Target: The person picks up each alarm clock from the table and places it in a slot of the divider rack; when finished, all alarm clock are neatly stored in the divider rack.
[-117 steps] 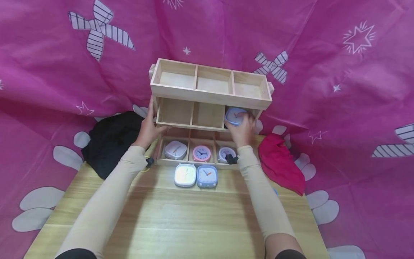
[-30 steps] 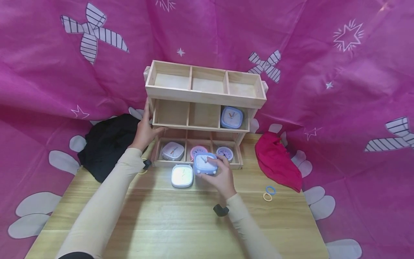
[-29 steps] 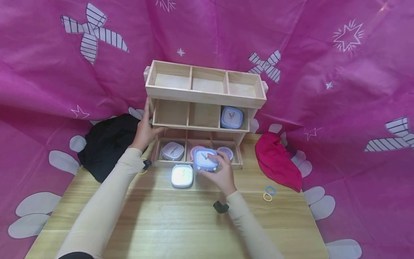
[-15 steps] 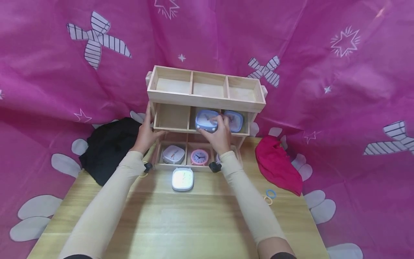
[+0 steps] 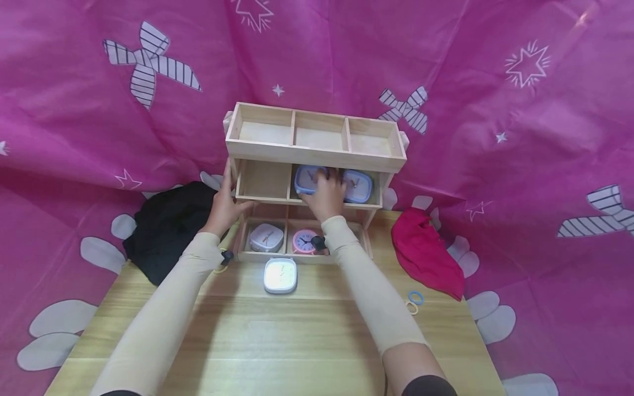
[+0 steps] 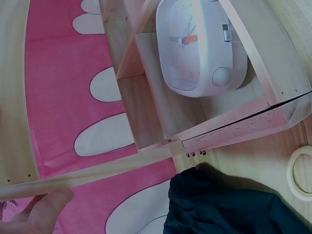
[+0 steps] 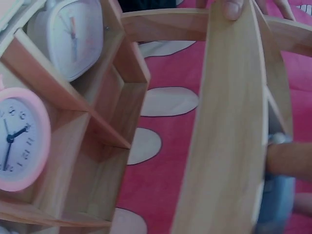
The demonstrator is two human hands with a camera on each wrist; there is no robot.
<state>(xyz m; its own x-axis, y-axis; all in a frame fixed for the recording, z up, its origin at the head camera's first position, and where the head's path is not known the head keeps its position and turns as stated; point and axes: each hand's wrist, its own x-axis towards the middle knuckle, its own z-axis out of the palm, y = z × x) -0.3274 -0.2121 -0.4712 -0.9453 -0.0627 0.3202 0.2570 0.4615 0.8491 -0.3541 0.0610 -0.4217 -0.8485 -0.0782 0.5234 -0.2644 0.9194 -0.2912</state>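
A three-tier wooden shelf [image 5: 317, 152] with divided compartments stands at the back of the table. My left hand [image 5: 222, 208] grips its left end at the middle tier, thumb at the front edge. My right hand [image 5: 328, 197] holds a blue alarm clock [image 5: 304, 179] inside the middle tier's centre compartment, partly covering it. Another blue alarm clock [image 5: 360, 190] sits in the compartment to the right. On the bottom tier are a whitish alarm clock [image 5: 266, 237] and a pink alarm clock [image 5: 301, 242]; my right forearm hides the compartment beside them. A white alarm clock [image 5: 280, 275] lies on the table in front.
Black cloth [image 5: 170, 228] lies left of the shelf, and red cloth [image 5: 427, 250] lies right. A blue ring [image 5: 416, 292] and a yellow ring [image 5: 415, 312] lie on the table's right side. A pink patterned curtain [image 5: 317, 49] hangs behind.
My right hand has set one blue clock in the right compartment, picked another off the table and carried it up into the centre compartment. My left hand has stayed on the shelf.
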